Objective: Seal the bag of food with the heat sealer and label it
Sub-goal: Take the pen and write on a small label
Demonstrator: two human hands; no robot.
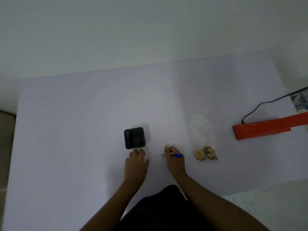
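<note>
Bench (pixel 83 114): pale, one.
Count: one bag (pixel 202 139), one red sealer (pixel 266 128), one black tray (pixel 134 138).
Left hand (pixel 135 161): flat, fingers relaxed.
Right hand (pixel 173 158): gripping blue pen (pixel 177 155).
Bag: just right of right hand.

Head view, steep downward onto table (pixel 66 130), forward-facing.

Left hand (pixel 135 160) flat, fingers relaxed; right hand (pixel 173 158) curled, gripping.

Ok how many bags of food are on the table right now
1. The clear bag of food lies on the table, right of the right hand holding the blue pen and left of the orange heat sealer. No other shows.
</note>
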